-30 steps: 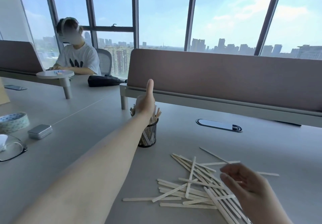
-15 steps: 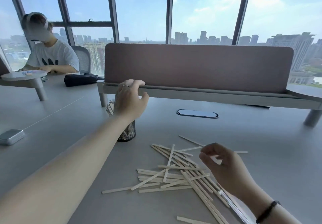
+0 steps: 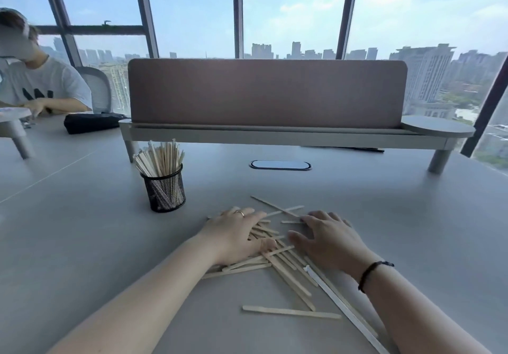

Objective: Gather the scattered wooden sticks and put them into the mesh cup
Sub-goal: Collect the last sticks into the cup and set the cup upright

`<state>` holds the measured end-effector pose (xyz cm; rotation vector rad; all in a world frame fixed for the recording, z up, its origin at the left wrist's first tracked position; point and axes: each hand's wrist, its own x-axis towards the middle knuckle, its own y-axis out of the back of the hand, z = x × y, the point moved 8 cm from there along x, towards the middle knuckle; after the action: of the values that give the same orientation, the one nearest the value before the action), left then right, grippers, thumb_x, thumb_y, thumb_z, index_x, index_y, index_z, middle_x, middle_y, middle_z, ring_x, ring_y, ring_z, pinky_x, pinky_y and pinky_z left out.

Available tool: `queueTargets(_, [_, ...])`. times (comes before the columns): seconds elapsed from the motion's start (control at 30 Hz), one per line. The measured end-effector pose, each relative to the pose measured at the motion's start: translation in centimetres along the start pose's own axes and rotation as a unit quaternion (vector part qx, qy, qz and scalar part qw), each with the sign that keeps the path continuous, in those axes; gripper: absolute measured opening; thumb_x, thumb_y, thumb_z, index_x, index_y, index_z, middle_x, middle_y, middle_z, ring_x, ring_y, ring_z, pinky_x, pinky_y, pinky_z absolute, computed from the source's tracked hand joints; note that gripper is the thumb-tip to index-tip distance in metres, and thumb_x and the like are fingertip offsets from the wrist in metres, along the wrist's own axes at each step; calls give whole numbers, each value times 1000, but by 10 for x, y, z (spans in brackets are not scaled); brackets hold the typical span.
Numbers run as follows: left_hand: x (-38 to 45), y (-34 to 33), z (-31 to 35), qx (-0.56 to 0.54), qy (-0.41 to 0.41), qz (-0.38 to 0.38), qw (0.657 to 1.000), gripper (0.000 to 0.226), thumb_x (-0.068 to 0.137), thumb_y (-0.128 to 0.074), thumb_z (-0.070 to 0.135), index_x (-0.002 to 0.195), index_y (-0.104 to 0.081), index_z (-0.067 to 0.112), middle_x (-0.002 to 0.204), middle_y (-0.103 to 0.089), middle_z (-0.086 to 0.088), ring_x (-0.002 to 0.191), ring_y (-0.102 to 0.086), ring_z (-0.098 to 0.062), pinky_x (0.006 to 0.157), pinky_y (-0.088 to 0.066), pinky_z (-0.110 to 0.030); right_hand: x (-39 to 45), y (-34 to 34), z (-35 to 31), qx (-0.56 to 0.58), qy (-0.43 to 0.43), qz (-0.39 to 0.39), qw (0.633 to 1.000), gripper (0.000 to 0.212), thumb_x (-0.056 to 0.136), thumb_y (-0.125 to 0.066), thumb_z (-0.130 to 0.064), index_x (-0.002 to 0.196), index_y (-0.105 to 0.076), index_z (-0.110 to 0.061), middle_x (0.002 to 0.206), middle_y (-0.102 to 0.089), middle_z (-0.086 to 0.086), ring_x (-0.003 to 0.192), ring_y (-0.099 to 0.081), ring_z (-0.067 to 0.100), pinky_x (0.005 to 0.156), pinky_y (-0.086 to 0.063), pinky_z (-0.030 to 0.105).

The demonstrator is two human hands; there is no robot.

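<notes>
Both hands, left (image 3: 238, 234) and right (image 3: 327, 239), grip released, press flat on scattered wooden sticks (image 3: 286, 267) beside the stick-filled mesh cup (image 3: 164, 190) on the desk (image 3: 82, 232).

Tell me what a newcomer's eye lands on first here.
Both hands, left hand and right hand, rest flat on a loose heap of wooden sticks at the near middle of the table. Behind and left stands the black mesh cup, already bristling with sticks.
</notes>
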<state>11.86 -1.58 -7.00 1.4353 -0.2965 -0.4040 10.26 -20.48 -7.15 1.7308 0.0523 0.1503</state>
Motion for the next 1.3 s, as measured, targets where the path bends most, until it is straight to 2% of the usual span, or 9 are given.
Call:
queueTargets(0.2, [-29, 21, 8, 9, 1, 102, 995, 64, 88, -37, 77, 139, -48, 40, 141, -56, 12, 134, -47, -15, 98, -40, -35, -2, 7, -37, 145, 65, 55, 986, 79, 86, -36, -78, 146, -41, -27, 145, -50, -3, 134, -44, 20, 106, -38, 36])
queueTargets(0.4, [-58, 4, -12, -88, -43, -16, 995, 117, 58, -65, 88, 154, -10, 50, 165, -4, 19, 151, -5, -5, 124, -9, -36, 26, -9, -20, 110, 32, -7, 993, 84, 86, -29, -81, 152, -32, -29, 158, -36, -6, 149, -22, 13, 120, -16, 40])
queueTargets(0.5, [-61, -2, -17, -101, -46, -17, 994, 128, 57, -73, 81, 156, 0, 46, 165, -7, 20, 149, -5, 2, 124, -8, -33, 26, -13, -30, 64, 67, -29, 995, 91, 80, -20, -88, 151, -36, -33, 159, -32, -14, 149, -19, 10, 121, -8, 44])
queueTargets(0.67, [-49, 1, -33, -191, -10, 62, 980, 91, 65, -74, 76, 145, -39, 50, 141, -54, 27, 129, -48, 7, 110, -39, -25, 10, -5, -39, 114, 80, -7, 990, 98, 62, -19, -100, 128, -61, -42, 135, -50, -13, 133, -37, 16, 115, -20, 37])
queueTargets(0.8, [-50, 1, -22, -212, -36, 109, 970, 54, 78, -77, 54, 128, -60, 44, 121, -67, 28, 111, -56, 17, 102, -45, -23, -15, -5, -47, 161, 134, -102, 972, 104, 47, -41, -103, 131, -59, -43, 132, -46, -15, 132, -35, 15, 114, -24, 35])
queueTargets(0.93, [-50, 2, -4, -162, -87, 108, 977, 75, 72, -71, 71, 139, -49, 44, 147, -47, 23, 136, -38, 8, 112, -30, -17, -32, -9, -45, 154, 151, -178, 960, 93, 51, -69, -84, 136, -46, -55, 146, -32, -24, 140, -20, 9, 116, -18, 34])
queueTargets(1.03, [-42, 0, -1, -110, -78, 83, 987, 95, 65, -64, 84, 147, -37, 46, 159, -26, 20, 148, -15, 0, 113, -18, -21, -35, -10, -45, 146, 151, -201, 957, 104, 45, -75, -82, 139, -37, -60, 151, -25, -31, 145, -15, 6, 121, -18, 40])
queueTargets(1.17, [-40, -1, -2, -100, -70, 81, 989, 89, 70, -61, 82, 146, -45, 38, 155, -38, 19, 144, -29, -1, 111, -19, -19, -42, 10, -32, 140, 118, -224, 957, 119, 42, -81, -76, 145, -25, -57, 152, -24, -27, 142, -26, 3, 119, -25, 37])
queueTargets(1.3, [-41, 1, -5, -108, -64, 106, 986, 77, 73, -61, 79, 139, -50, 39, 143, -47, 22, 135, -38, 1, 106, -28, -19, -51, 49, 17, -3, -14, -183, 983, 105, 32, -75, -85, 122, -49, -37, 123, -48, -11, 108, -58, 14, 96, -48, 37])
